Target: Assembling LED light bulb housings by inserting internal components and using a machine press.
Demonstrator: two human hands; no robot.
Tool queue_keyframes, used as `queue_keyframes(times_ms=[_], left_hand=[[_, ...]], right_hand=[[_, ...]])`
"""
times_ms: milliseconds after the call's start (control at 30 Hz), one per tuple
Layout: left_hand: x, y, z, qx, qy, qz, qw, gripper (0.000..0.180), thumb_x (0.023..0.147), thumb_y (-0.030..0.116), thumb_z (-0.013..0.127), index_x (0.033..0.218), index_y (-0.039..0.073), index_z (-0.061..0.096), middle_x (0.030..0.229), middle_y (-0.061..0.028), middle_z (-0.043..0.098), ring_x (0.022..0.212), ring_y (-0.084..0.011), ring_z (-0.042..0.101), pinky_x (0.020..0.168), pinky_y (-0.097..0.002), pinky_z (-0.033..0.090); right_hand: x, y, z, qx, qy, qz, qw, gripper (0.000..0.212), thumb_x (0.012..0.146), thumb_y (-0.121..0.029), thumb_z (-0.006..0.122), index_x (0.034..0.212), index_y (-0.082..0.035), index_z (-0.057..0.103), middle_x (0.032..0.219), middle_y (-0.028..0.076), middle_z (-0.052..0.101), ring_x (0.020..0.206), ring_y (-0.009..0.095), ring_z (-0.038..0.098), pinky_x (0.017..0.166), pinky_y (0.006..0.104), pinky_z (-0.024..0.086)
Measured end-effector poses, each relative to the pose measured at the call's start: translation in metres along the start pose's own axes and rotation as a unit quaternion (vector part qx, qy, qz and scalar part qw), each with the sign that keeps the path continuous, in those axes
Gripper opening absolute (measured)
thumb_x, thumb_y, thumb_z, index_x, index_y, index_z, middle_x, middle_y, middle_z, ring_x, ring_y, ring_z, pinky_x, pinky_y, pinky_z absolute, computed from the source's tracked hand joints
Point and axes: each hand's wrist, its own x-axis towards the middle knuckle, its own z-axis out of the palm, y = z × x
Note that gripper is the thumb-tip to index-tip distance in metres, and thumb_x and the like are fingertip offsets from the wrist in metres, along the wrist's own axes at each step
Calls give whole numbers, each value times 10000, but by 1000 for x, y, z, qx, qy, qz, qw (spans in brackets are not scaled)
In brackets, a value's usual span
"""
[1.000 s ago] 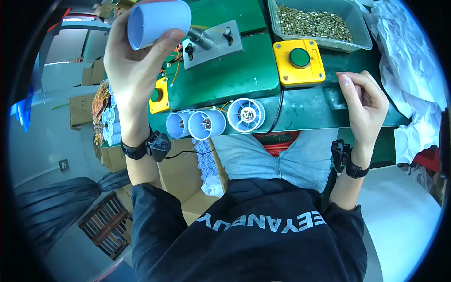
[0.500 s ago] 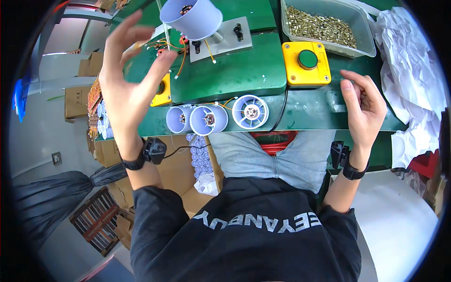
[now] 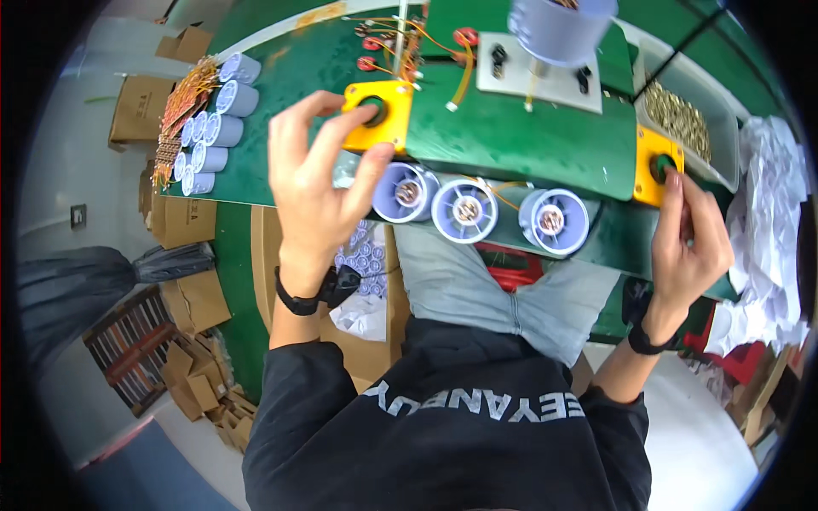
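The fingertips of my left hand point(image 3: 313, 183) rest on the dark button point(image 3: 372, 111) of a yellow switch box point(image 3: 394, 132); its fingers are spread and hold nothing. On the right, the index finger of my right hand point(image 3: 692, 247) touches the green button of a second yellow switch box point(image 3: 646, 180), the other fingers loosely curled. Between the boxes, a lavender cylindrical fan housing point(image 3: 558, 34) sits on a fixture above a metal plate point(image 3: 503, 83). Along the near table edge stand three similar housings, a left one point(image 3: 383, 198), a middle one point(image 3: 443, 217) and a right one point(image 3: 575, 243).
Several lavender housings point(image 3: 237, 100) stand at the far left beside a heap of orange-wired parts point(image 3: 187, 102). Red-and-orange wired pieces point(image 3: 371, 64) lie behind the left box. A clear bin of small brass-coloured parts point(image 3: 677, 119) and crumpled white paper point(image 3: 758, 230) occupy the right.
My left hand has come down from beside the fixture onto the left button. My right index finger has reached the right button. The whole view has shifted leftward.
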Motion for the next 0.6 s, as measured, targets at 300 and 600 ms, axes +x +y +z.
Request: queue_keyframes(times_ms=[300, 600], left_hand=[[-52, -51, 28, -306, 147, -294, 893, 196, 962, 80, 667, 1125, 11, 580, 1129, -89, 584, 988, -137, 583, 811, -272, 497], [-53, -48, 29, -376, 95, -376, 841, 65, 1012, 87, 638, 1022, 27, 615, 846, 44, 601, 749, -27, 512, 667, -192, 397]], right_hand=[[74, 23, -30, -7, -126, 76, 989, 170, 915, -78, 723, 1061, 7, 739, 637, 63, 604, 531, 122, 529, 514, 264, 405], [121, 74, 22, -58, -380, 10, 923, 233, 822, -141, 756, 999, 11, 765, 747, 191, 717, 659, 255, 714, 639, 357, 546]])
